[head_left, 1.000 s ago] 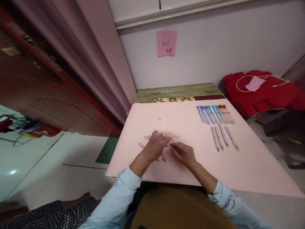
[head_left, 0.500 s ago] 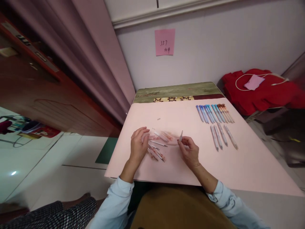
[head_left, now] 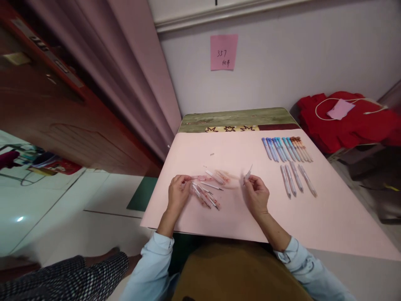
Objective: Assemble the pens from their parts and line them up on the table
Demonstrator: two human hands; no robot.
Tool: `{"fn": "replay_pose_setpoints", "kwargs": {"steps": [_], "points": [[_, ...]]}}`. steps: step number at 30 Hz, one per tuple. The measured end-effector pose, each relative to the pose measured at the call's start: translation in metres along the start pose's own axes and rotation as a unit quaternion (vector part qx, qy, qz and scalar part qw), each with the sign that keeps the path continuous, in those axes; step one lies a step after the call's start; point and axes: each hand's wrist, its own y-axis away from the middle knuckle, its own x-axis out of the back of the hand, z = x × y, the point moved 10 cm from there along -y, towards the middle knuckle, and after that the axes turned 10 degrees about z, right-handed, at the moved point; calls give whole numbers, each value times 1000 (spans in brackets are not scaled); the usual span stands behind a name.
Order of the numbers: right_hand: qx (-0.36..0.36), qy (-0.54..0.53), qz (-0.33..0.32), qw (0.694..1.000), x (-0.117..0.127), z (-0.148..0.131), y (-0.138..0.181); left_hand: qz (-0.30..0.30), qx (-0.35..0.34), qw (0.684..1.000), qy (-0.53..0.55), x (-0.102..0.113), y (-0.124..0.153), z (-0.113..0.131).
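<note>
My left hand (head_left: 179,194) is closed, fingertips pinching the end of a clear pink-patterned pen barrel (head_left: 201,178) at the left of a loose pile. In that pile lie white pen refills (head_left: 211,186) with dark tips and more see-through pink pen barrels (head_left: 200,198). My right hand (head_left: 257,193), to the right of the pile, pinches a slim whitish pen part (head_left: 248,172) that points up; its lower end is hidden by the fingers. A tiny grey piece (head_left: 212,154) lies behind the pile.
A row of blue and brown pens (head_left: 283,149) lies at the table's back right, with several pale pens (head_left: 291,179) in front. Pink paper (head_left: 332,221) covers the table. Red cloth (head_left: 326,133) with a white cable is beyond its right side. Another person's patterned trouser leg (head_left: 72,276) shows lower left.
My left hand has lowered and closed on the pink pen barrel. My right hand still holds the whitish part, now slightly further right and more tilted. The view has shifted a little.
</note>
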Motion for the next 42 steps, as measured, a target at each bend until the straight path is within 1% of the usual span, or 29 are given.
{"fn": "replay_pose_setpoints", "kwargs": {"steps": [3, 5, 8, 11, 14, 16, 20, 25, 29, 32, 38, 40, 42], "points": [[3, 9, -1, 1000, 0, 1, 0, -100, -44, 993, 42, -12, 18, 7], [9, 18, -7, 1000, -1, 2, 0, -152, -73, 984, 53, -21, 34, 14], [13, 20, -12, 1000, -2, 3, 0, -185, -100, 976, 51, -32, 54, 22], [21, 26, -8, 999, -1, 3, 0, -183, -109, 976, 53, -45, 62, 29], [34, 37, -12, 999, -1, 1, 0, -173, -126, 976, 45, -55, 62, 38], [39, 39, -13, 998, -1, 0, 0, -167, -140, 975, 35, -58, 61, 44], [28, 34, -16, 999, -2, 0, 1, -159, -163, 974, 17, -52, 60, 48], [18, 35, -12, 999, -1, 4, 1, -172, -198, 965, -34, -44, 62, 50], [18, 40, -12, 999, -1, 7, 1, -202, -224, 952, -51, -51, 65, 57], [20, 39, -17, 999, -2, 7, 1, -211, -224, 951, -38, -56, 64, 60], [15, 29, -20, 999, -3, 5, 1, -176, -225, 958, 14, -46, 66, 56], [11, 29, -20, 999, -3, 6, 1, -156, -214, 964, 26, -41, 64, 53], [10, 32, -20, 999, -3, 6, 2, -131, -193, 972, 26, -38, 54, 49]]}}
